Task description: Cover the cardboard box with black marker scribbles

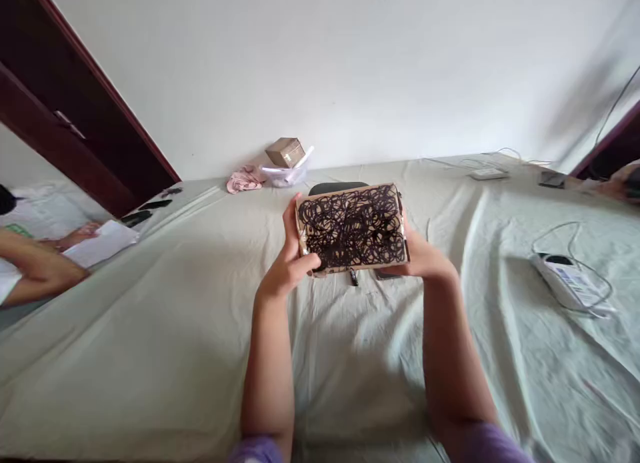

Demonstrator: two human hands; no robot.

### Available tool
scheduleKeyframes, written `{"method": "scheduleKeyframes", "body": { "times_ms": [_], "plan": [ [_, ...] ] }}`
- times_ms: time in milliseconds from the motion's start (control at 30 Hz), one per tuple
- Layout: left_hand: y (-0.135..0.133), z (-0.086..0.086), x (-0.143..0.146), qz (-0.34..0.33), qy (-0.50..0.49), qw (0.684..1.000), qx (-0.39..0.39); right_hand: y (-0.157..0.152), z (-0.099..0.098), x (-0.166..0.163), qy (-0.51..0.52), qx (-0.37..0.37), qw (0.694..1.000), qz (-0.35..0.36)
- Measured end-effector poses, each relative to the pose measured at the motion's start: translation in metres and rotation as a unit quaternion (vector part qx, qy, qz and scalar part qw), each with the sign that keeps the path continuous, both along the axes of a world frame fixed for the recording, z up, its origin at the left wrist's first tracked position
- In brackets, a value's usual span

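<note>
Between my two hands I hold up a cardboard box [353, 228], its near face covered in black looping scribbles. My left hand [290, 260] grips the left end, thumb on the lower front corner. My right hand [420, 253] is closed on the right end, its fingers mostly hidden behind the box. Below the box a black marker [354, 278] shows in part. Beside it, a dark flat object [387, 274] is half covered by the box. Behind the box rises the top of a dark rounded thing [337, 187].
A pale green cloth [200, 343] covers the table. At the back stand a small brown box [286, 152], a clear plastic tub [287, 176] and a pink cloth [245, 179]. Right lies a white corded device [573, 283]. At left another person's arm [40, 260] rests near papers [103, 244].
</note>
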State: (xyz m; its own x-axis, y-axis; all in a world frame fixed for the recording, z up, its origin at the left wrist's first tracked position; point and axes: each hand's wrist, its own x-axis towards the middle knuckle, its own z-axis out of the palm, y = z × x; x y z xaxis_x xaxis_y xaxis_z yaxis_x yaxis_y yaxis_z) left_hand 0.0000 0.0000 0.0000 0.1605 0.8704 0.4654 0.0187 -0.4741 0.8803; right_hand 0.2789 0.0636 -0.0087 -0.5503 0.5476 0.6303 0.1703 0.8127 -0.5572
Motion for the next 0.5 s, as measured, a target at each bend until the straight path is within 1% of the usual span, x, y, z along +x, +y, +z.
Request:
{"method": "scheduleKeyframes", "body": {
  "times_ms": [200, 267, 333, 367, 433, 500],
  "plan": [
    [0.012, -0.009, -0.005, -0.044, 0.018, 0.998, 0.050, 0.007, -0.003, -0.002, 0.037, -0.057, 0.998, 0.003],
    [0.016, -0.012, -0.008, -0.022, 0.028, 0.997, 0.062, 0.010, -0.005, -0.004, 0.045, -0.069, 0.997, -0.002],
    [0.022, -0.014, -0.012, 0.005, 0.031, 0.995, 0.093, 0.012, -0.008, -0.008, 0.056, -0.086, 0.995, -0.003],
    [0.026, -0.016, -0.015, 0.004, 0.028, 0.993, 0.115, 0.014, -0.011, -0.012, 0.066, -0.101, 0.993, 0.004],
    [0.036, -0.022, -0.021, -0.017, 0.027, 0.987, 0.158, 0.018, -0.018, -0.021, 0.103, -0.138, 0.985, 0.029],
    [0.046, -0.032, -0.028, -0.030, 0.043, 0.982, 0.180, 0.025, -0.028, -0.033, 0.137, -0.163, 0.976, 0.042]
  ]
}}
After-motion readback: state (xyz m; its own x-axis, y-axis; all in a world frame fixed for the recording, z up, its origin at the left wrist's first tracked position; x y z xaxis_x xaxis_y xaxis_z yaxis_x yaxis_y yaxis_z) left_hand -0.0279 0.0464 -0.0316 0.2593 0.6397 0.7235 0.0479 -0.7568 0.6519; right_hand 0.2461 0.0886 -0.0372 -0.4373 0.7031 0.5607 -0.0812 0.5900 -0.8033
